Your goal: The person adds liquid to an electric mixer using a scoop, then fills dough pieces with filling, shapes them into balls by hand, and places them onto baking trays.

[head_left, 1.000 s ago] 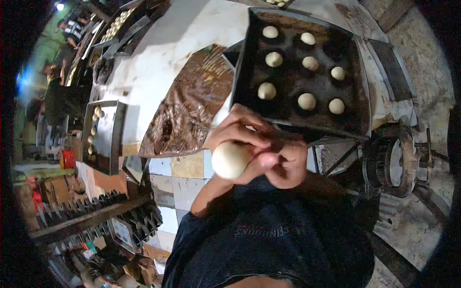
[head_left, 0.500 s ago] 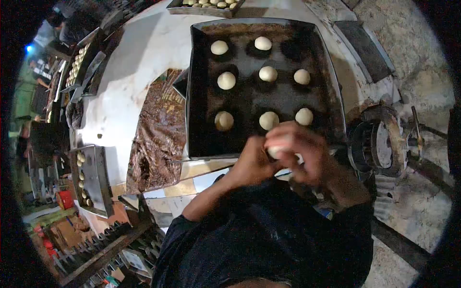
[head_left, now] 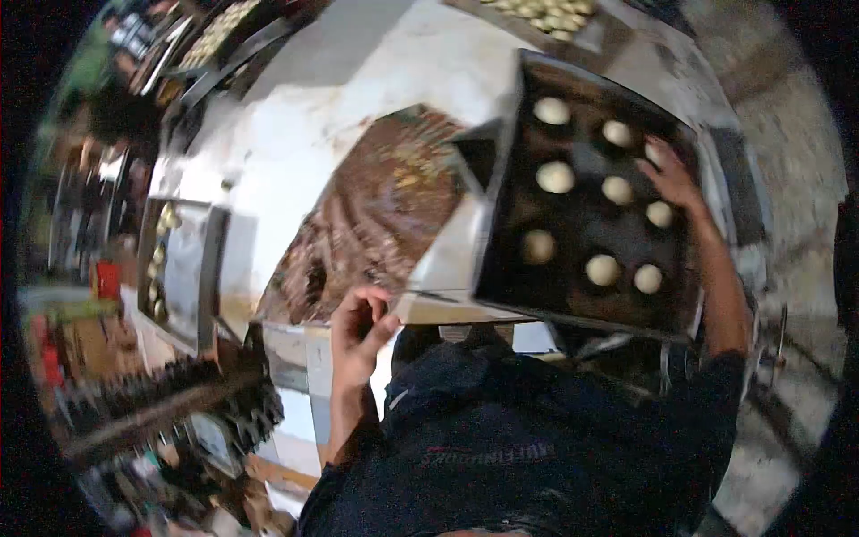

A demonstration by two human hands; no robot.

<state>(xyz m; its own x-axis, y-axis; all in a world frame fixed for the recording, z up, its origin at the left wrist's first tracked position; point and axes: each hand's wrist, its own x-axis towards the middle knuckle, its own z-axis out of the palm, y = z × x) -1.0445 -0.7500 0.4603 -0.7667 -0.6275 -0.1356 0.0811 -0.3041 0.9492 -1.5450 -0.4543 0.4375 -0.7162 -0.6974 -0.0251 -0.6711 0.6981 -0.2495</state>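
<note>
A dark square baking tray [head_left: 501, 201] holds several pale round dough balls [head_left: 556, 177] set in rows. My right hand [head_left: 676, 179] reaches over the tray's far right corner, its fingertips around a dough ball [head_left: 656, 154] that they partly cover. My left hand [head_left: 358, 333] is off the tray, at the table's front edge by a crumpled brown plastic sheet [head_left: 367, 219]. Its fingers are loosely curled with the thumb apart, and nothing shows between them.
Another tray [head_left: 215, 268] with a row of dough balls stands at the left. More filled trays sit at the back, one with many small balls [head_left: 550, 13]. A red box [head_left: 106, 279] and a dark toothed rack [head_left: 170, 403] are at the lower left.
My hands were together around a dough ball at the tray's near edge. Now they are apart: the right at the far corner with a ball, the left away to the left. The view has turned.
</note>
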